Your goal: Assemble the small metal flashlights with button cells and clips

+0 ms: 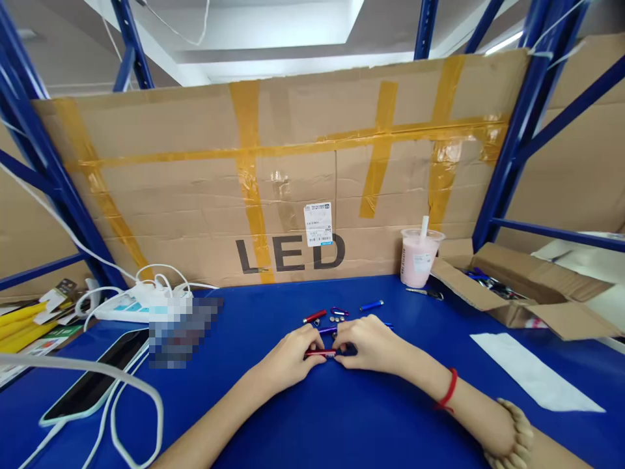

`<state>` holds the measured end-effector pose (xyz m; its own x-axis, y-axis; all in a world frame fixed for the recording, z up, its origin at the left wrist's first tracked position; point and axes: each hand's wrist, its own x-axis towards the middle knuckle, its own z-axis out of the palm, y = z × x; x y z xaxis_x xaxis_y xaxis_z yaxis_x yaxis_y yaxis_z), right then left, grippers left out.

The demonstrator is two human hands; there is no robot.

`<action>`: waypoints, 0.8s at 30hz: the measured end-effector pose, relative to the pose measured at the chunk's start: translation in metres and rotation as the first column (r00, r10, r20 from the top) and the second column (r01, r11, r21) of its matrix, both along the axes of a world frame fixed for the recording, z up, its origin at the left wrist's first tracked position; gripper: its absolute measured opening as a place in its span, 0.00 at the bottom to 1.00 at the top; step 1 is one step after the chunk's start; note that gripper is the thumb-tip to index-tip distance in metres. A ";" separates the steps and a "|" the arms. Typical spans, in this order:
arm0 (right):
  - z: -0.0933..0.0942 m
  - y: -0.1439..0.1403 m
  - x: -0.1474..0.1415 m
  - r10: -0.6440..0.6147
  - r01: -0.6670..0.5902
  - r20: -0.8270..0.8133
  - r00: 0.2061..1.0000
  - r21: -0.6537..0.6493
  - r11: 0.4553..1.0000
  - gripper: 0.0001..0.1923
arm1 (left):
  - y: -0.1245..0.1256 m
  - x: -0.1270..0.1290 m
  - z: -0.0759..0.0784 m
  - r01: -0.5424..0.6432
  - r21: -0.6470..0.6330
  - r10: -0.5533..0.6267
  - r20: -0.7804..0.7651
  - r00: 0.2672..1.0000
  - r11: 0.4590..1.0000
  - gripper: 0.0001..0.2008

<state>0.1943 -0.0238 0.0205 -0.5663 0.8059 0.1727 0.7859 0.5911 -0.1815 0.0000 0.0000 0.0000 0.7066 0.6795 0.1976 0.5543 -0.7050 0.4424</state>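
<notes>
The red tube (319, 354) shows only as a short stretch between the left hand (289, 357) and the right hand (372, 344); both ends lie under the fingers (312, 335). The small parts (336, 318) beyond the hands are too small to tell apart. A pixelated patch (180, 329) hides whatever sits by the power strip (141, 305) (its left end blurred too). The phone (92, 384) is partly crossed by a white cable (97, 374). The open carton (517, 290) shows its contents only as a dark tangle.

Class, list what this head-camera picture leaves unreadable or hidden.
- Red tube: its ends hidden under the left hand and right hand.
- Label on the cardboard: print too small.
- Patch beside the power strip: pixelated.
- Box contents: mostly hidden behind its flaps.
</notes>
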 end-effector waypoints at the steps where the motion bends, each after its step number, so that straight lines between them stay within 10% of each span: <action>1: 0.001 0.000 0.000 0.002 -0.002 -0.006 1.000 -0.004 1.000 0.05 | 0.000 -0.001 -0.002 0.000 0.008 0.000 0.017 1.000 1.000 0.03; 13: 0.009 -0.006 0.005 0.071 -0.051 -0.231 0.970 0.091 0.995 0.10 | -0.007 0.003 -0.004 0.021 0.092 -0.028 0.070 0.997 0.996 0.06; 24: 0.000 0.008 0.021 -0.051 0.049 -0.097 0.994 -0.030 0.998 0.15 | -0.014 -0.001 0.003 -0.003 0.249 0.022 -0.072 0.997 0.968 0.07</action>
<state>0.2155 -0.0157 0.0203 -0.5067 0.8380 0.2026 0.7921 0.5453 -0.2744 -0.0010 -0.0138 0.0032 0.7174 0.6244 0.3090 0.5883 -0.7805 0.2114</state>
